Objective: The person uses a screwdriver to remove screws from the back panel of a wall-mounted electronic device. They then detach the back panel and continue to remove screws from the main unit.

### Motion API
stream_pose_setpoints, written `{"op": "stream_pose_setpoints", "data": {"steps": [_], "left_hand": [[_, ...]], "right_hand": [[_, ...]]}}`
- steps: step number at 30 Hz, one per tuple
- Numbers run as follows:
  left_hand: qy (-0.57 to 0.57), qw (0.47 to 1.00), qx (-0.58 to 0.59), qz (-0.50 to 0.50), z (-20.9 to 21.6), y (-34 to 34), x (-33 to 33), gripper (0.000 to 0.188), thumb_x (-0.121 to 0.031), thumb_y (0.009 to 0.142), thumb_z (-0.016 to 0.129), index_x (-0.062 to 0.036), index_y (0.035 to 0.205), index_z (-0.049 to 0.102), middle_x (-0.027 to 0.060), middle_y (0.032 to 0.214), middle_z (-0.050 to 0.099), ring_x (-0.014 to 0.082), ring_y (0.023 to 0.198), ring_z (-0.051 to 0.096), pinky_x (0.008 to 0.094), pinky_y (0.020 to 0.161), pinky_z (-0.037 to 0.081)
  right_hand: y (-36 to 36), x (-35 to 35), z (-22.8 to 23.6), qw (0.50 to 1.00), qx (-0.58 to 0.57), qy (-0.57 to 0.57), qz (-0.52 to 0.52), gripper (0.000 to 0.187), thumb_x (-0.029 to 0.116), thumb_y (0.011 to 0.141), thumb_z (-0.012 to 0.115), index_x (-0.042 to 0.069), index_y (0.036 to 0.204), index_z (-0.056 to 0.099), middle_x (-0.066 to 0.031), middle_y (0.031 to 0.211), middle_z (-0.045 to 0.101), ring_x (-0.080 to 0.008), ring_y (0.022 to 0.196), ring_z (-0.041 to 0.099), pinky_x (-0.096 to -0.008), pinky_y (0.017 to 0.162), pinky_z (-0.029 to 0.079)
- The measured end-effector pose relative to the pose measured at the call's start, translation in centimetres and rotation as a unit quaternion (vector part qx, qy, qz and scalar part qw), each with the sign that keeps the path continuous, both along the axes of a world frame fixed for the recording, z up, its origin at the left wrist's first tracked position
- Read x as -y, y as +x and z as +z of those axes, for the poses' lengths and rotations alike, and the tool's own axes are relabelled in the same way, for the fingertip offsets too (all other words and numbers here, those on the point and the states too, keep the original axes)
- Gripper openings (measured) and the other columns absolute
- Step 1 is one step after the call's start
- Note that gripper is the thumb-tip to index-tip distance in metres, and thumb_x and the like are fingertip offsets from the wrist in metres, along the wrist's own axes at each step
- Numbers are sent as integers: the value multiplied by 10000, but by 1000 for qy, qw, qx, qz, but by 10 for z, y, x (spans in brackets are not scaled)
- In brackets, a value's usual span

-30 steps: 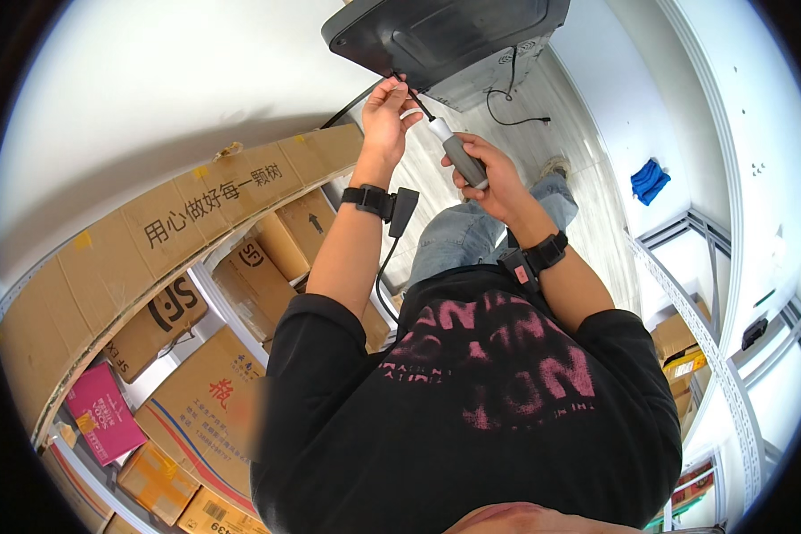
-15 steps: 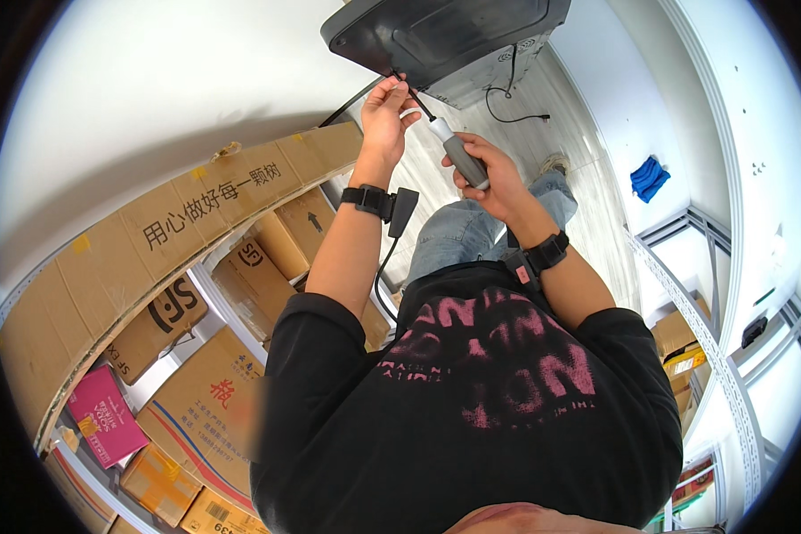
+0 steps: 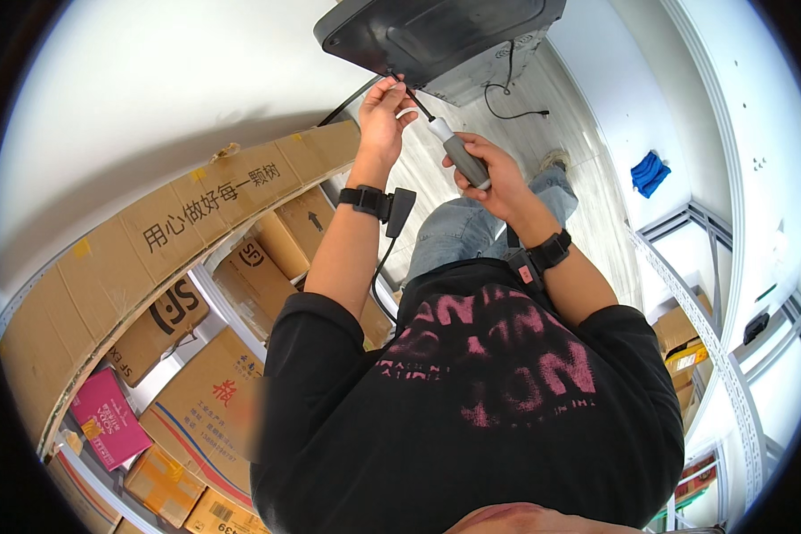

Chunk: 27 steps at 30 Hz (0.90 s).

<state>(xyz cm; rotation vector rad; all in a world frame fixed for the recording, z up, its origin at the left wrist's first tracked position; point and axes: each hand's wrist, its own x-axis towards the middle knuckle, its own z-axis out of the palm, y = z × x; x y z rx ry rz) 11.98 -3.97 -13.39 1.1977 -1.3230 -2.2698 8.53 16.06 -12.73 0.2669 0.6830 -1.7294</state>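
In my right hand (image 3: pixel 496 176) is a screwdriver (image 3: pixel 464 153) with a grey handle, a pale collar and a dark shaft. The fingers wrap round the handle. Up and to the left, my left hand (image 3: pixel 384 123) pinches the shaft close to its tip, with the other fingers loosely curled. The tip meets the near lower edge of a black appliance (image 3: pixel 445 40) that has a broad dark panel and a grey, vented side. The exact contact point and any screw there are hidden by my left fingertips.
A power cord (image 3: pixel 510 114) trails from the appliance over the pale floor (image 3: pixel 587 169). At left, a shelf edged with a long cardboard strip (image 3: pixel 205 209) holds several cartons (image 3: pixel 200 400) and a pink box (image 3: pixel 109 418). To the right are a blue cloth (image 3: pixel 650 174) and metal shelving (image 3: pixel 712 329).
The view has shifted very slightly, moving the appliance a little left in the picture. Both hands keep their hold on the screwdriver.
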Motion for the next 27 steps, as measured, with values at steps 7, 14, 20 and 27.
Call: {"op": "stream_pose_setpoints", "data": {"steps": [7,14,20,27], "left_hand": [[-8,1000,-1,-1,3,-3,1,104,-123,895,584,-101,997,588,18,838,605,95,706,564,241,611,499],[-3,1000,2,10,3,-5,1,108,-109,877,601,-105,983,584,15,837,614,92,694,565,242,587,487],[9,1000,-1,17,2,-5,2,103,-107,880,593,-101,982,584,36,853,623,98,693,569,243,584,491],[-14,1000,13,8,5,-6,-2,118,-120,877,615,-69,978,581,56,858,627,120,633,585,239,549,531]], "right_hand": [[-1,3,3,1000,6,1,-2,371,183,934,378,15,1264,380,-144,936,569,-133,590,509,-198,370,331],[-1,4,1,1000,14,-6,-4,369,182,932,381,12,1259,380,-143,937,570,-127,591,510,-196,367,324],[-1,6,9,992,-98,76,11,361,155,897,483,48,1240,444,-115,924,577,-120,613,538,-214,401,357],[8,14,7,922,-345,171,30,415,75,841,602,81,1234,468,-32,919,510,-102,685,515,-223,521,442]]}}
